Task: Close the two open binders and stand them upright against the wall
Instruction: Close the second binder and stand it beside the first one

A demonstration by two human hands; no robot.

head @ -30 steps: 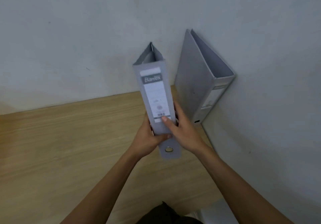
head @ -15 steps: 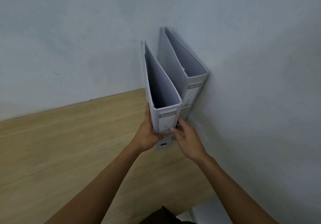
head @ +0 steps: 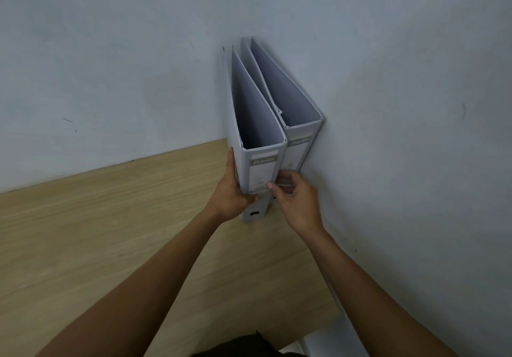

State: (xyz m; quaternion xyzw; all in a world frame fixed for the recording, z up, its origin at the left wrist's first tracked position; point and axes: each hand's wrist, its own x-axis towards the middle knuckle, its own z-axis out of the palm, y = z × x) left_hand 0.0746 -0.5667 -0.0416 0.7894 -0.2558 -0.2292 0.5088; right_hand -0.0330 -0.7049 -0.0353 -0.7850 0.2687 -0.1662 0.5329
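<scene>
Change since earlier frame: near binder (head: pixel 261 146) has gone from raised with its spine toward the camera to upright beside the far binder (head: pixel 300 132), deeper in the corner.
Near binder position: closed, base on the table (head: pixel 110 218), side against the far binder, spine facing the person.
Far binder position: closed, upright, right side against the right wall (head: pixel 401 135), fore edge toward the back wall (head: pixel 124 66).
Left hand (head: pixel 231 190): wrapped around the near binder's lower left edge, thumb on the spine; gripping it.
Right hand (head: pixel 293 199): fingers curled, thumb tip on the lower spine label; steadying contact, not a full grip.
Task status: judged nearly done; release remains.
Risk 1: near binder tips left on release, since no support stands on that side.
Risk 2: base slides forward on the smooth table if the hands drag on withdrawal.
Precaution: confirm the base sits flat, then let go one hand at a time.
</scene>
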